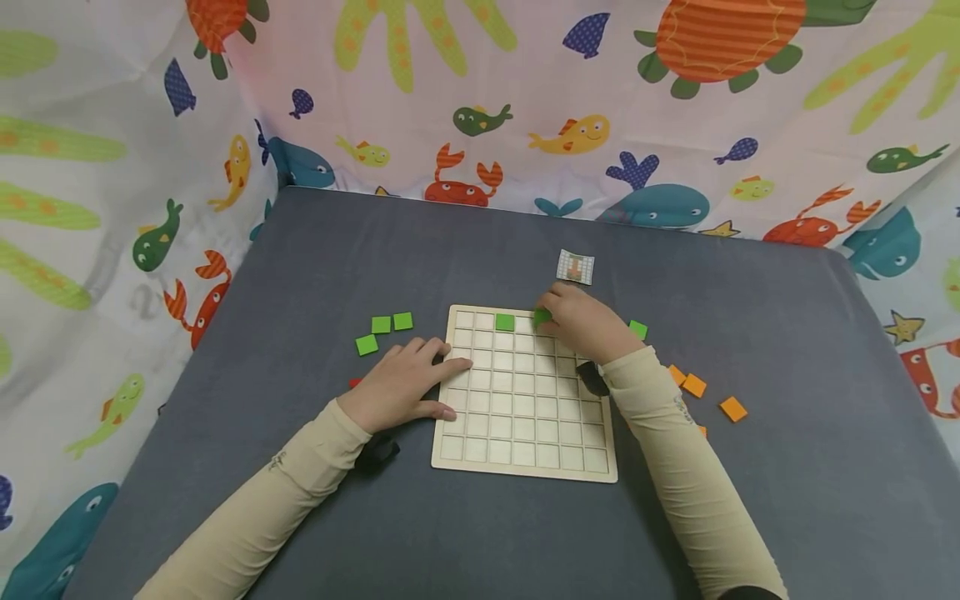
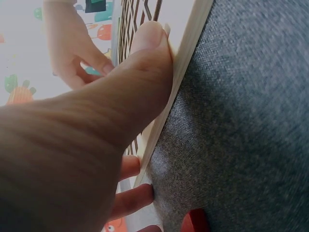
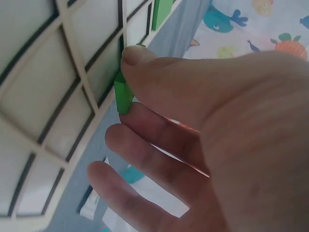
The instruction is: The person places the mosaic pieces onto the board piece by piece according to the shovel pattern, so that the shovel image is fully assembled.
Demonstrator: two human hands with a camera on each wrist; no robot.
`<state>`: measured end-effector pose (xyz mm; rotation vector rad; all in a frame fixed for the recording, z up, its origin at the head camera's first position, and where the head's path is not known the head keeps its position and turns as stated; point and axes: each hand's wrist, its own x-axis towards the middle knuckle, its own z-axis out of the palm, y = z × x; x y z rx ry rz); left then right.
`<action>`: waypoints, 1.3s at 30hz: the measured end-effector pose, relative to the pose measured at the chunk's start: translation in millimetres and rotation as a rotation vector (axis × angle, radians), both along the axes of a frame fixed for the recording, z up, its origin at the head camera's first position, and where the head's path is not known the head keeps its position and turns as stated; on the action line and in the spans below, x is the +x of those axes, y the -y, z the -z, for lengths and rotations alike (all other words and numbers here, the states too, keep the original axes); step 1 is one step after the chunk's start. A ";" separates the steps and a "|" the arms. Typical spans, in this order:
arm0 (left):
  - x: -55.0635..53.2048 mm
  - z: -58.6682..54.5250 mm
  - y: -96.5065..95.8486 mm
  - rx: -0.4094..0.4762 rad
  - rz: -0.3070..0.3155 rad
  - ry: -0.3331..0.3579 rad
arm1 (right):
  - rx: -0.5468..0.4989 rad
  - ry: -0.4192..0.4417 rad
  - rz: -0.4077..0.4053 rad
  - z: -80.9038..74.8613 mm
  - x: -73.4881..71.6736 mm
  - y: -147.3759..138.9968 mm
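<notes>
A wooden grid board (image 1: 502, 407) with pale square cells lies on the grey table. One green tile (image 1: 505, 322) sits in its far row. Over that same row, my right hand (image 1: 581, 321) pinches another green tile (image 3: 123, 94) between thumb and index finger; the other fingers are spread apart. The tile is at the board's far edge, partly covered by the fingers. My left hand (image 1: 401, 379) rests at the board's left edge, thumb (image 2: 147, 67) on the rim and fingers loosely extended, holding no tile.
Several green tiles (image 1: 382, 325) lie left of the board, and a red piece (image 1: 355, 382) is mostly hidden by the left hand. To the right are a green tile (image 1: 638, 329) and several orange tiles (image 1: 733, 408). A small pattern card (image 1: 575, 267) lies beyond the board.
</notes>
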<state>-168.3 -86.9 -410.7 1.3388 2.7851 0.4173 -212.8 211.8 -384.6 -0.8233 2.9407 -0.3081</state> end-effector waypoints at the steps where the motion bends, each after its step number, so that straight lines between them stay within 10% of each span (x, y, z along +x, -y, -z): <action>1: 0.1 -0.1 -0.2 -0.002 -0.001 0.000 | 0.005 0.003 -0.001 0.6 -0.2 1.6; 39: 0.7 -2.4 -2.0 -0.001 -0.006 0.005 | -0.068 -0.051 0.009 14.0 -3.9 17.8</action>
